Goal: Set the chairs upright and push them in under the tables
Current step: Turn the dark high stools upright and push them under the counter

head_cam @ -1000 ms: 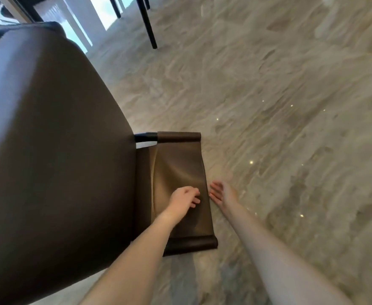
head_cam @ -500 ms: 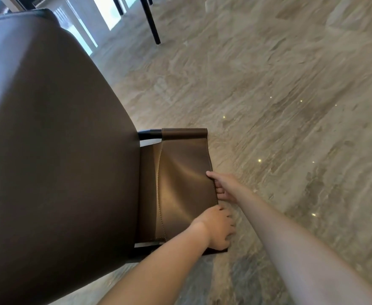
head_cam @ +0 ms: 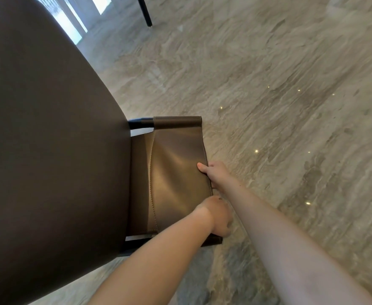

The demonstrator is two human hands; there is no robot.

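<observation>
Marble floor (head_cam: 268, 84); one chair (head_cam: 176, 172), two hands (head_cam: 215, 175) (head_cam: 218, 216) gripping.

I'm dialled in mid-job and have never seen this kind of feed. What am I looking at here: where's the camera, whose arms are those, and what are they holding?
There is no machine: a person is working with bare hands, and the single camera sits on their head, looking forward and down. The big brown shape filling the left is a chair lying tipped over on the marble floor, its brown backrest lying low near the floor. The left hand grips the backrest's edge near its lower corner, its fingers curled out of sight. The right hand pinches the same edge farther up, thumb on top. At the top stands a thin black furniture leg; what it belongs to is out of frame. The chair has not yet been set upright.
</observation>
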